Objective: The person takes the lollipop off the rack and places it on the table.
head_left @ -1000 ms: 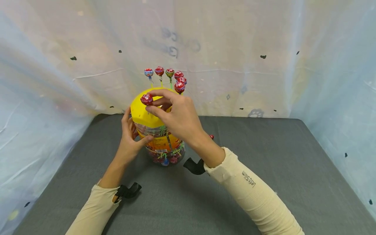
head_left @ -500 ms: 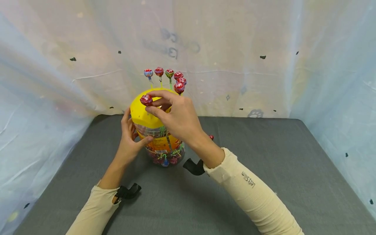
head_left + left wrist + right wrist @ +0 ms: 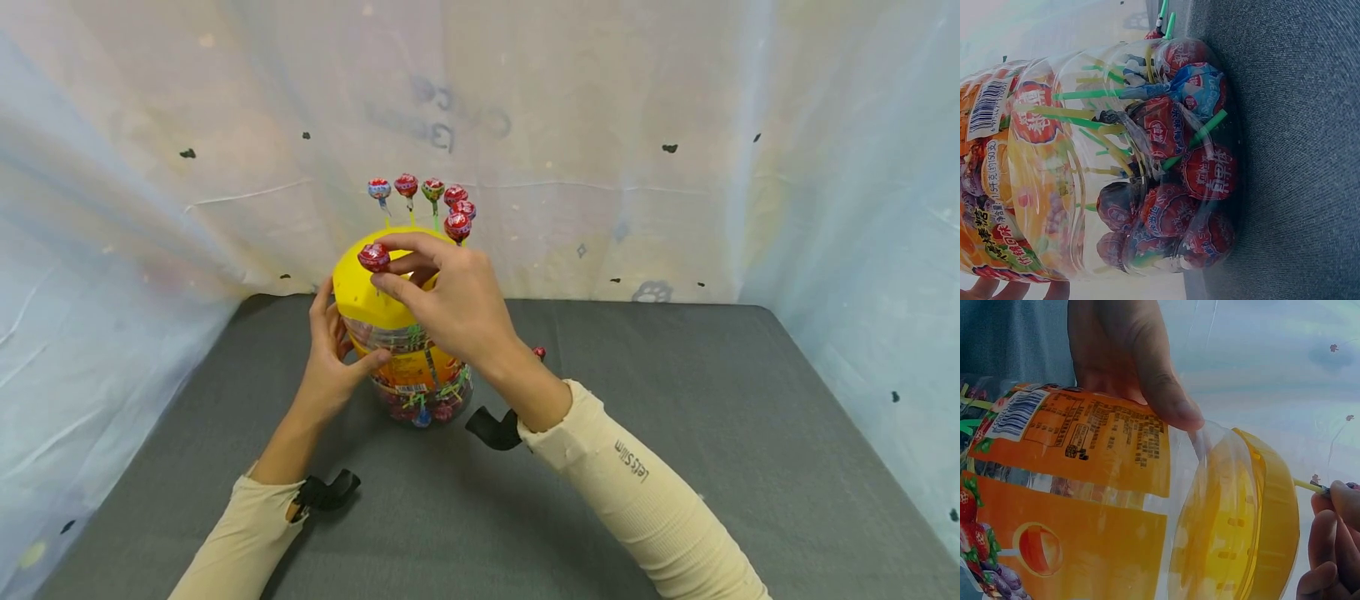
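Observation:
A clear jar point(image 3: 408, 368) with an orange label and a yellow lid point(image 3: 371, 304) stands on the table, wrapped lollipops inside. My left hand point(image 3: 322, 375) grips its left side, thumb across the front. Over the lid's near left part, my right hand point(image 3: 468, 308) pinches a red-wrapped lollipop point(image 3: 373, 257) between thumb and fingers. In the right wrist view its yellow stick point(image 3: 1307, 485) meets the lid top; how deep it goes is hidden. Several lollipops point(image 3: 407, 185) stand upright along the lid's back and right edge. The right hand covers part of the lid.
A loose red lollipop point(image 3: 539, 352) lies on the grey table point(image 3: 675, 433), partly behind the right forearm. Black mounts point(image 3: 330, 490) stick out from both wrists. Pale printed curtains point(image 3: 585, 125) enclose the table at the back and sides.
Almost nothing differs: both hands keep their holds on the jar and the lollipop. The whole scene sits a few pixels lower in the head view.

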`<move>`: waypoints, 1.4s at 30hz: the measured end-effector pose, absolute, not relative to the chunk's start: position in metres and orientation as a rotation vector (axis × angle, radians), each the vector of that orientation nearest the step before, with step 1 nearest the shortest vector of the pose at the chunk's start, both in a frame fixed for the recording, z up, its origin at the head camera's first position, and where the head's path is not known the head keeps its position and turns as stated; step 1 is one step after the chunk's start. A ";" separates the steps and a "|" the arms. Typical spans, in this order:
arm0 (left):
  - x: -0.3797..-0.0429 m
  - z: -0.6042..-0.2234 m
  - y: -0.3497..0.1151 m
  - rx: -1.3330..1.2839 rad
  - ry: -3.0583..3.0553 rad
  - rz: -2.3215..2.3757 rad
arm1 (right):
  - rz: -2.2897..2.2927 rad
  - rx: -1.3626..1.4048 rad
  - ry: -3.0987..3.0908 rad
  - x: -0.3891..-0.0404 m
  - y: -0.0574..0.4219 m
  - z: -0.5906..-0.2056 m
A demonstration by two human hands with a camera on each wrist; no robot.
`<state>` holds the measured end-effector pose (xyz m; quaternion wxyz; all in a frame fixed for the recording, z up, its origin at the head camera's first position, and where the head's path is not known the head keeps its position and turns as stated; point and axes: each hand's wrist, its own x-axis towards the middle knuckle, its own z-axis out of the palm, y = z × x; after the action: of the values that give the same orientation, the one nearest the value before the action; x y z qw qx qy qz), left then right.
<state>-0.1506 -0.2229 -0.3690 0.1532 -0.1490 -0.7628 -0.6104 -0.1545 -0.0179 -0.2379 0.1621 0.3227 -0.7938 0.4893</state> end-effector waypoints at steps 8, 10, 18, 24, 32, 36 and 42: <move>-0.150 -0.368 -0.223 -0.412 -2.199 -1.744 | 1.378 0.937 -2.260 -0.154 -0.019 -0.237; -0.150 -0.368 -0.223 -0.410 -2.203 -1.746 | 1.386 0.926 -2.261 -0.154 -0.019 -0.236; -0.151 -0.367 -0.222 -0.399 -2.223 -1.733 | 1.448 0.895 -2.183 -0.155 -0.014 -0.227; -0.151 -0.367 -0.221 -0.411 -2.214 -1.740 | 1.497 0.903 -2.158 -0.157 -0.009 -0.228; -0.152 -0.367 -0.221 -0.418 -2.213 -1.744 | 1.494 0.863 -2.168 -0.158 0.006 -0.235; -0.152 -0.368 -0.221 -0.434 -2.197 -1.747 | 1.492 0.820 -2.163 -0.157 0.020 -0.239; -0.153 -0.369 -0.219 -0.458 -2.182 -1.753 | 1.561 0.725 -2.154 -0.159 0.048 -0.251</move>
<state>-0.1532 -0.2187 -0.3688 0.1520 -0.1596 -0.7604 -0.6109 -0.1591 0.0479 -0.2507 0.1910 0.2582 -0.7669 0.5557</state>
